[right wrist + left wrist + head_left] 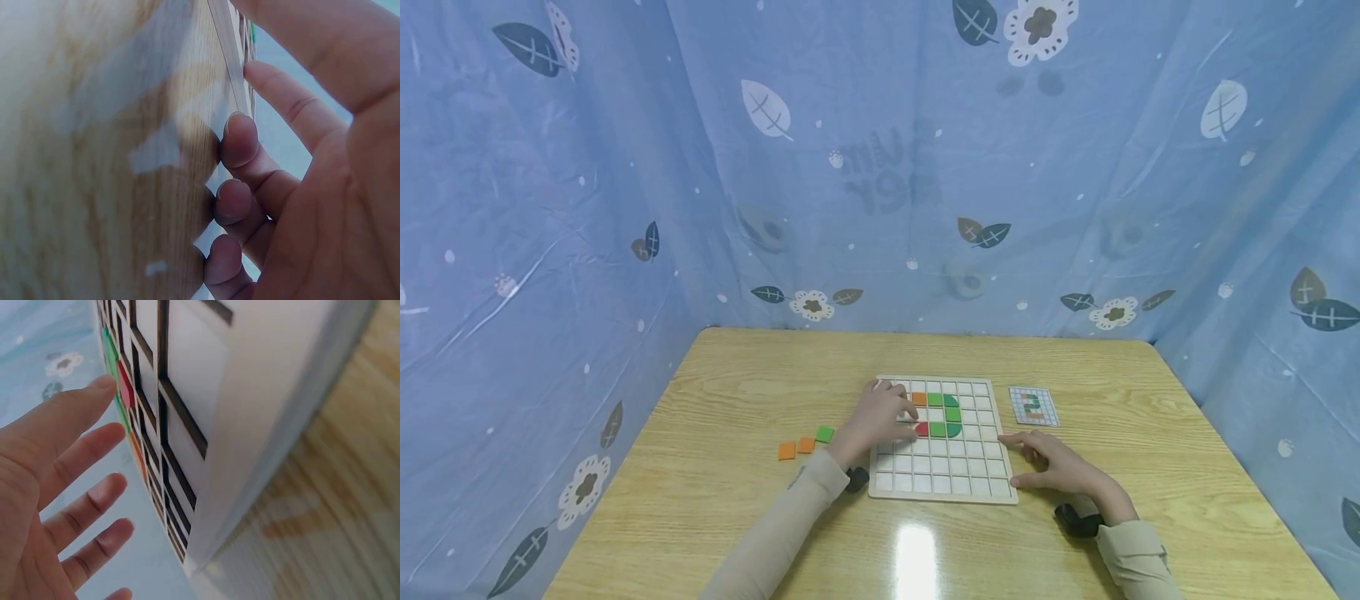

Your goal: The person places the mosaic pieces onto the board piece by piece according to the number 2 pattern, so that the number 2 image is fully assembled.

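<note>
A white gridded board (943, 484) with a pale wooden frame lies on the table. On it orange, green and red tiles form a small ring, with the red tile (922, 429) at its lower left. My left hand (878, 414) is over the board's left side, thumb close to the red tile and fingers spread in the left wrist view; nothing shows between them. Whether its thumb touches a tile I cannot tell. At the board's right edge, my right hand (1062, 467) touches the frame with thumb and index finger, its other fingers bent loosely above the table.
Left of the board lie two orange tiles (787, 451) and a green tile (824, 434). A pattern card (1033, 407) with a coloured figure lies to the right. Blue patterned curtains (880, 167) surround the wooden table (760, 375).
</note>
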Tool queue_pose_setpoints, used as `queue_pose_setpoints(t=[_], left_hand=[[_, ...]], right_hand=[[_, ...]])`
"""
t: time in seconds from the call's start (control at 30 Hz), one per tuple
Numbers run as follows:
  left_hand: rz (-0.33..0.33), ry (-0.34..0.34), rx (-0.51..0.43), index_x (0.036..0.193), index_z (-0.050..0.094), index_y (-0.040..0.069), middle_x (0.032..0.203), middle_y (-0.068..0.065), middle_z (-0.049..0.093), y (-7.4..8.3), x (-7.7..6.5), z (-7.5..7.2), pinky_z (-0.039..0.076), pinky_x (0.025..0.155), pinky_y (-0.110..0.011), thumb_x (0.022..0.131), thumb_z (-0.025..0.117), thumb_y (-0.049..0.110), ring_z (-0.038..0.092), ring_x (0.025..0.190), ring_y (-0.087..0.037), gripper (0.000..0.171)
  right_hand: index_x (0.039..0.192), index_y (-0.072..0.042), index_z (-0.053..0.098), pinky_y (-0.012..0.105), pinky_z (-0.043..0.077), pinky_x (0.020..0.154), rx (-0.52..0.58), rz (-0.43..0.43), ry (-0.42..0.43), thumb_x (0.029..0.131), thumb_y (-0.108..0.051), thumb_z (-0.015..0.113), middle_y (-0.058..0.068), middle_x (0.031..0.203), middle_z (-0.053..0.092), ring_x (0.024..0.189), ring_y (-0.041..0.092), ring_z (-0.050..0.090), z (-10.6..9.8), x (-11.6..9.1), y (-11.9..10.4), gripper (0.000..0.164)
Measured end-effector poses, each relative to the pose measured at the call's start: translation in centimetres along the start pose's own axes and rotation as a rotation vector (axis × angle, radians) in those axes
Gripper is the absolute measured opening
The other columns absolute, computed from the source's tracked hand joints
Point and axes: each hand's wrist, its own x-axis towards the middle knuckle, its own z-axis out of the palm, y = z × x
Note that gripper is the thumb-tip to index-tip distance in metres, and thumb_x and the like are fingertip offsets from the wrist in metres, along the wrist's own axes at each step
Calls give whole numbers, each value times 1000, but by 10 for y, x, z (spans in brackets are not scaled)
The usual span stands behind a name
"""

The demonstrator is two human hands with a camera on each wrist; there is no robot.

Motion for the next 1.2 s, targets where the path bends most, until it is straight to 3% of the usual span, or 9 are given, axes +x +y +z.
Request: queue_pose_setpoints(t=[0.23, 0.53, 0.77, 1.2], left_hand=[[-5, 25, 20, 97, 72, 31, 100, 6, 59, -9, -7, -2, 28, 105, -51, 75, 70, 47, 48, 96, -15, 27], [-5, 65, -56, 94, 73, 27, 97, 5, 59, -23, -17, -4, 27, 105, -52, 75, 73, 43, 49, 100, -19, 25], [-67, 46, -43, 96, 72, 29, 101, 7, 56, -36, -26, -6, 24, 106, -53, 76, 72, 43, 47, 105, -20, 25], [-104, 81, -68, 96, 73, 24, 100, 4, 60, -50, -46, -17, 25, 104, -58, 75, 74, 38, 49, 102, -22, 25]], right_hand=[[129, -4, 51, 23, 33, 59, 11, 11, -5, 78, -28, 74, 3, 87, 50, 75, 15, 40, -1, -1, -1, 61], [129, -5, 52, 22, 33, 57, -5, -7, 10, 77, -29, 74, 3, 83, 48, 72, 14, 39, 0, -1, -1, 61], [129, -3, 51, 22, 31, 57, 5, -5, 8, 77, -27, 75, 3, 84, 47, 73, 14, 38, 0, -1, 0, 61], [129, -4, 51, 21, 32, 58, -11, 2, 6, 78, -30, 73, 3, 83, 47, 74, 11, 38, 0, -1, 2, 62]])
